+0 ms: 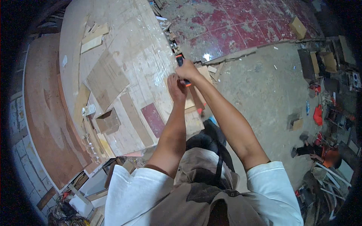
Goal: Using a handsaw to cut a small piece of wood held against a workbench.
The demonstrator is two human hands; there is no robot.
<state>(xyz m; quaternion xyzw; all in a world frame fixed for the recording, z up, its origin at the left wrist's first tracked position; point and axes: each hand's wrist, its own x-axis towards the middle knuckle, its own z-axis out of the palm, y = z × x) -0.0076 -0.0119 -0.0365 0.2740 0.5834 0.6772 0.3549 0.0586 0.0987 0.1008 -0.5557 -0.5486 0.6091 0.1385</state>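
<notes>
My right hand (pixel 188 71) grips a black tool with orange trim (pixel 180 59) at the right edge of a large pale wooden worktop (pixel 139 45). Just below it, my left hand (pixel 177 88) has its fingers curled close against the tool's lower part; what exactly they hold is partly hidden. Wood offcuts (pixel 191 101) lie beside and under my hands along that edge. On the worktop to the left are a loose square board (pixel 107 79), a narrow strip (pixel 134 118) and a maroon panel (pixel 152 118).
A long brown board (pixel 49 105) runs along the far left. Beyond the worktop are a red tiled surface (pixel 237 30) and grey concrete floor (pixel 256 86). Clutter and cardboard (pixel 326 62) line the right side. Another person in orange (pixel 332 158) is at the lower right.
</notes>
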